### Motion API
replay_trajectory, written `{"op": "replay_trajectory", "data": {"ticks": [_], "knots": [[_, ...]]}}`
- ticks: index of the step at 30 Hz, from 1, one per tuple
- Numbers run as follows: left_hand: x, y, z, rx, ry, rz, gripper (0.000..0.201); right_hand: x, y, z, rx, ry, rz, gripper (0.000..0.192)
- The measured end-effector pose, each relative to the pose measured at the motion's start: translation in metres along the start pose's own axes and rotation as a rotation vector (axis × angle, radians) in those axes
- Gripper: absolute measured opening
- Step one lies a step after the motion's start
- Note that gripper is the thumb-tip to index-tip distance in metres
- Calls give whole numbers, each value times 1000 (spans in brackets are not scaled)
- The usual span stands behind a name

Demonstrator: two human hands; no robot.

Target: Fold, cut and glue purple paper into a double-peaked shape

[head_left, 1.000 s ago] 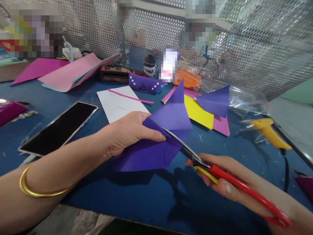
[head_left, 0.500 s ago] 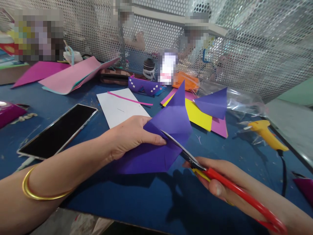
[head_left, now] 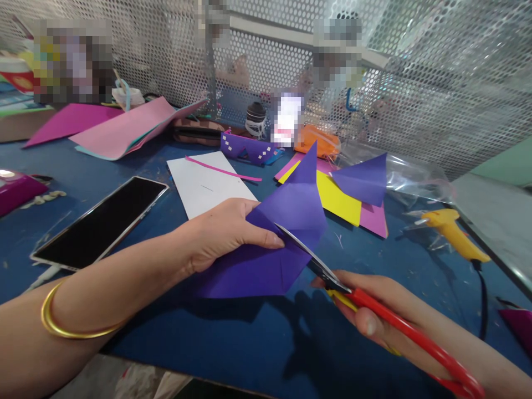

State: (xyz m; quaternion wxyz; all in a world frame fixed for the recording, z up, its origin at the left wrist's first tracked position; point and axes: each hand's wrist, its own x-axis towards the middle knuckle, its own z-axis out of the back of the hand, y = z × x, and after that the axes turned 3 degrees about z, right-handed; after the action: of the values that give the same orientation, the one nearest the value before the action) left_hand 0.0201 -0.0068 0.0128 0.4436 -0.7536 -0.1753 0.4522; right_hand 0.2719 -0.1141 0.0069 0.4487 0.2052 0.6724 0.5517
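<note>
Just above the blue table (head_left: 233,338), near its front edge, we pinch the folded purple paper sheet (head_left: 270,244) in our left hand (head_left: 220,233). Our right hand (head_left: 374,310) grips red-handled scissors (head_left: 374,307); their blades point up-left, biting the paper's right edge beside the left thumb.

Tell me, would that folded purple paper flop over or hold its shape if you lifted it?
The purple paper is likely light and thin: the left hand holds it by one edge. Its creases probably stiffen it somewhat. The scissors bite into it, so it should tear easily.
</note>
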Motion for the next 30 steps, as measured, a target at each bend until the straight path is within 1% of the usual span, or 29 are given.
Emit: {"op": "replay_trajectory", "data": {"ticks": [3,9,13,17,18,21,22,24,26,28,29,30], "knots": [[0,0,0,5,-4,2,42,0,-1,0,-7,-24,-1,55],[0,1,1,19,-25,-1,42,-3,-3,3,-113,-26,65,51],[-1,1,1,9,-17,-2,40,-9,-15,7,-244,-60,109,58],[-1,1,0,-1,-2,4,41,-15,-29,9,-293,-154,141,60],[-1,1,0,-3,2,5,41,-16,-30,9,-315,-158,155,60],[0,1,0,-4,6,4,40,-17,-28,10,-360,-103,176,58],[0,1,0,-3,7,3,40,-17,-25,10,-369,-106,173,56],[-1,1,0,5,7,6,41,-15,-21,9,-370,-157,167,55],[-1,0,0,11,7,8,41,-13,-16,8,-344,-163,159,56],[-2,0,0,14,-1,5,40,-11,-15,6,-277,-90,131,55],[-2,0,0,14,-4,2,39,-11,-16,4,-228,-69,113,55],[-1,0,0,13,-7,-2,39,-12,-17,2,-179,-73,92,55]]}}
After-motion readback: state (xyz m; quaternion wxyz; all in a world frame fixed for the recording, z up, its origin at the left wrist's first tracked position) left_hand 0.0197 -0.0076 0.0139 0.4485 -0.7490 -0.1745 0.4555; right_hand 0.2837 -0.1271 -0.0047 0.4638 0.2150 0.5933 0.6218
